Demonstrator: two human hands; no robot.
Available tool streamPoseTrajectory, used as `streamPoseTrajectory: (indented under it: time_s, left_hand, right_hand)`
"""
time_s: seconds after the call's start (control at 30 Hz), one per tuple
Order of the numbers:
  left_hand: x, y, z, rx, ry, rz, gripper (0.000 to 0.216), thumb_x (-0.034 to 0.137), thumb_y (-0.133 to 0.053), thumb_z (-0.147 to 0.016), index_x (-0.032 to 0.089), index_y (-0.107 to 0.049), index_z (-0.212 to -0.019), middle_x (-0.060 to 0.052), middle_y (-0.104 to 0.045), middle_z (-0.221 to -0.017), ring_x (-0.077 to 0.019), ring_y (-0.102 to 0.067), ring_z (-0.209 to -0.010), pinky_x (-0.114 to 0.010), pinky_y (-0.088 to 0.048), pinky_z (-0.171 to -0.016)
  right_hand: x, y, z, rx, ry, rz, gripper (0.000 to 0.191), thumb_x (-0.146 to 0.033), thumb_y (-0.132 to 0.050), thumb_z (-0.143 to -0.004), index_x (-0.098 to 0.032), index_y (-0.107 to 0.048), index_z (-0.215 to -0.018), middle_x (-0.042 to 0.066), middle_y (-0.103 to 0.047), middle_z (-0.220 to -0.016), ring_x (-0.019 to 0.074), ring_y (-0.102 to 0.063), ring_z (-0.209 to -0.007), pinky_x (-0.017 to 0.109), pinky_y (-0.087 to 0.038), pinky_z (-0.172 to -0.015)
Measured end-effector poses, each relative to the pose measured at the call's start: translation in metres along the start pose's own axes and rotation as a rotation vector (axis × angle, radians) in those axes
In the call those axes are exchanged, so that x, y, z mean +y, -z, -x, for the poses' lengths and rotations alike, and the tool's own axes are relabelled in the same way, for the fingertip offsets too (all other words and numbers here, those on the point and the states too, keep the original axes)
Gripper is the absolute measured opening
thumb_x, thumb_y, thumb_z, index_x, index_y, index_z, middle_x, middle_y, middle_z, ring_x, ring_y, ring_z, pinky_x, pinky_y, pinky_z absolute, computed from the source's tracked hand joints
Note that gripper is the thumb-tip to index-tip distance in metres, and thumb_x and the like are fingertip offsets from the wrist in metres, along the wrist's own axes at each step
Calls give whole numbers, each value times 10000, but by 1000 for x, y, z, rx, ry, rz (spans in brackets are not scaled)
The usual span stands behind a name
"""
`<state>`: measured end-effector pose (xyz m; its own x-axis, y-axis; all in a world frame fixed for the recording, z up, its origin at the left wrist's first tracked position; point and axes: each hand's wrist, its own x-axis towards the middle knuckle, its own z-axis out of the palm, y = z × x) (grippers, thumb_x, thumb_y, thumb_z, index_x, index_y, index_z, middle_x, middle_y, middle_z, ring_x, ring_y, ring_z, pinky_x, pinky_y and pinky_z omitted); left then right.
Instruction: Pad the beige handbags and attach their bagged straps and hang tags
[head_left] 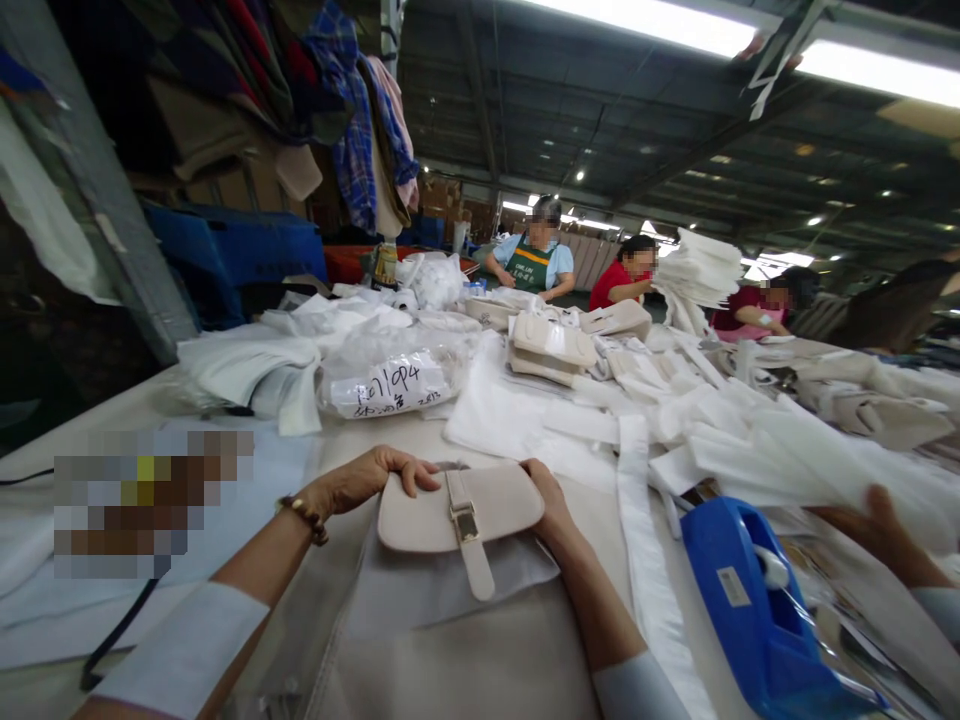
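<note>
A small beige purse [457,515] with a flap, a strap and a metal buckle lies on a white wrapping sheet [442,590] on the table in front of me. My left hand [367,478] grips its left end, fingers curled over the top edge. My right hand [551,500] holds its right end, the fingers tucked behind the purse. Both hands are closed on the purse.
A blue tape dispenser [757,600] stands at the right. Another person's hand [877,530] reaches in from the right. White sheets, a labelled plastic bag [390,385] and more beige purses [551,345] cover the table. Three people work at the far end.
</note>
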<state>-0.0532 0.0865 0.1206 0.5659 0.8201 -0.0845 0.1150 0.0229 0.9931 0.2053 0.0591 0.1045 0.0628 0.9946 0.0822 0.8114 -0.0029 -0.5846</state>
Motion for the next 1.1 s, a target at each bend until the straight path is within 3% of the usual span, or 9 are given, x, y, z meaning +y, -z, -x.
streamPoseTrajectory:
  time_s: [0.2,0.3,0.37,0.47,0.53,0.63,0.77,0.9,1.1]
  left_hand:
    - [-5,6,1,-59,-14,-41,88,222,-675,-629,194,-668,-546,-87,-729,-962,-276,-470,-1235,-403,-349,-1015]
    - [-3,8,-1,-95,-13,-70,78,194,-653,-627,194,-667,-550,-81,-731,-956,-271,-474,-1232,-402,-342,-1016]
    - [0,8,-2,-108,-9,-88,75,184,-634,-616,195,-665,-550,-75,-731,-953,-270,-476,-1229,-405,-342,-1013]
    - [1,8,-3,-106,-5,-118,58,184,-615,-576,188,-659,-538,-71,-730,-944,-277,-493,-1202,-401,-340,-1011]
    - [0,7,-3,-68,-4,-145,46,192,-616,-546,178,-660,-539,-71,-711,-997,-280,-523,-1151,-382,-349,-1000]
    - [-4,5,-2,45,20,-176,161,256,-648,-539,168,-685,-668,-72,-661,-1096,-272,-554,-1069,-350,-403,-929]
    - [-11,8,-2,213,115,-196,409,358,-691,-520,159,-655,-875,-55,-678,-917,-256,-596,-915,-326,-452,-800]
    - [-14,13,5,332,195,-217,362,373,-724,-474,158,-630,-750,-25,-647,-773,-231,-589,-821,-285,-448,-691]
    - [-9,7,38,433,340,-142,533,547,-735,-451,147,-581,-769,-59,-611,-797,-238,-590,-817,-285,-476,-593]
  right_hand:
    - [6,26,1,109,13,-260,363,-231,-397,-775,-109,-509,-1099,159,-619,-1159,193,-592,-1068,303,-458,-905]
    - [-4,43,16,171,139,-319,342,-318,-382,-849,-146,-549,-1094,127,-592,-1220,199,-517,-1176,339,-378,-1013]
    - [-14,47,29,69,325,-278,340,-384,-408,-886,-185,-596,-1088,93,-588,-1241,203,-498,-1199,362,-342,-1047]
    - [-28,38,48,-251,530,-1,409,-452,-432,-915,-225,-566,-1227,70,-517,-1351,227,-414,-1287,445,-219,-1116]
    - [-32,29,58,-373,533,181,514,-491,-439,-911,-220,-458,-1347,77,-435,-1423,253,-320,-1351,495,-126,-1137]
    - [-35,19,68,-402,483,274,625,-530,-420,-907,-189,-334,-1424,93,-317,-1487,267,-229,-1390,500,-91,-1146]
    - [-40,16,74,-415,459,257,758,-599,-458,-860,-167,-261,-1451,127,-292,-1492,286,-220,-1391,507,-73,-1146]
    - [-45,12,77,-377,450,255,766,-634,-512,-808,-214,-332,-1423,152,-365,-1455,328,-273,-1364,550,-108,-1117]
    - [-50,9,76,-351,394,203,666,-462,-603,-776,-206,-409,-1360,131,-437,-1398,319,-299,-1347,524,-103,-1114]
